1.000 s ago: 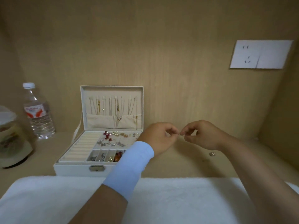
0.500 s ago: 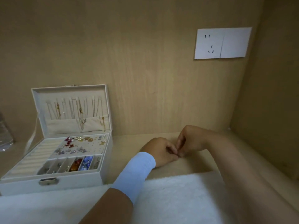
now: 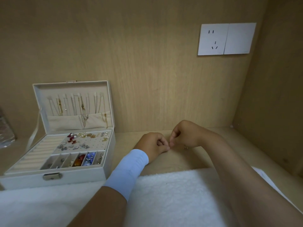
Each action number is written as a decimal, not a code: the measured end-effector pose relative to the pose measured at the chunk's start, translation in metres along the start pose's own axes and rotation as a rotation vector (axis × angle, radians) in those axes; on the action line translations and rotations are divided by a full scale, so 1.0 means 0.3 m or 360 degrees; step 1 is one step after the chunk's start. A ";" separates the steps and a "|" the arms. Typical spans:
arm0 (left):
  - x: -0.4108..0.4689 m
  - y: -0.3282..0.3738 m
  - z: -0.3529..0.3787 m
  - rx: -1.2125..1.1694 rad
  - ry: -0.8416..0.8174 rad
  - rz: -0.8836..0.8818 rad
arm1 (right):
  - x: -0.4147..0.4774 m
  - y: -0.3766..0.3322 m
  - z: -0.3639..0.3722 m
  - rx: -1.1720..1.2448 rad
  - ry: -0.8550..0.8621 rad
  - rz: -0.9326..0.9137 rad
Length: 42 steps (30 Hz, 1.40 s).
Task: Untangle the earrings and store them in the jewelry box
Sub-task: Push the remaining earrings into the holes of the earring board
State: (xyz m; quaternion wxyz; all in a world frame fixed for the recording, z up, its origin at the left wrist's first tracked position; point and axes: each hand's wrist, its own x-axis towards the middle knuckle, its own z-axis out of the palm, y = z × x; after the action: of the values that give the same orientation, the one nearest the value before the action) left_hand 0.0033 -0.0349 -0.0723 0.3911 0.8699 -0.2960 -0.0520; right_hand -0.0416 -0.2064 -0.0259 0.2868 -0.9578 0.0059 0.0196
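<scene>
Earring (image 3: 185, 146): small gold piece on desk (image 3: 126, 140), just under right hand (image 3: 185, 136)
Hands: left hand (image 3: 152, 145) and right pinch fingertips together at one spot; what they pinch, cannot tell
Jewelry box (image 3: 54, 179): open, left, apart

The jewelry box (image 3: 24, 179) is cream, the wristband (image 3: 129, 169) pale blue.

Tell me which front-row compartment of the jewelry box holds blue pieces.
The second compartment from the right in the jewelry box front row. It alone holds blue pieces; its left neighbour holds red and amber ones.
</scene>
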 end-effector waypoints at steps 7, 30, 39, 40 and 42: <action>-0.010 0.004 -0.069 -0.0230 0.0316 0.0002 | 0.008 -0.043 0.041 0.0561 0.0272 -0.0133; -0.335 -0.228 -0.625 -0.0523 0.0699 0.0160 | 0.156 -0.598 0.267 0.1247 -0.0153 -0.0352; -0.369 -0.328 -0.714 -0.0667 0.0872 -0.0024 | 0.220 -0.755 0.336 0.1348 -0.0116 -0.0347; -0.368 -0.334 -0.713 -0.0675 0.0879 -0.0032 | 0.222 -0.760 0.343 0.1354 -0.0036 -0.0388; -0.364 -0.341 -0.711 -0.0680 0.0899 -0.0055 | 0.232 -0.760 0.355 0.1307 0.0076 -0.0519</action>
State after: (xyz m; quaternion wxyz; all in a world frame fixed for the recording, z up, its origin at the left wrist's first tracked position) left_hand 0.0311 0.2176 -0.0135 0.6298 0.7533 -0.1440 0.1232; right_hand 0.0296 0.0427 0.0074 0.6426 -0.7531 -0.1313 -0.0519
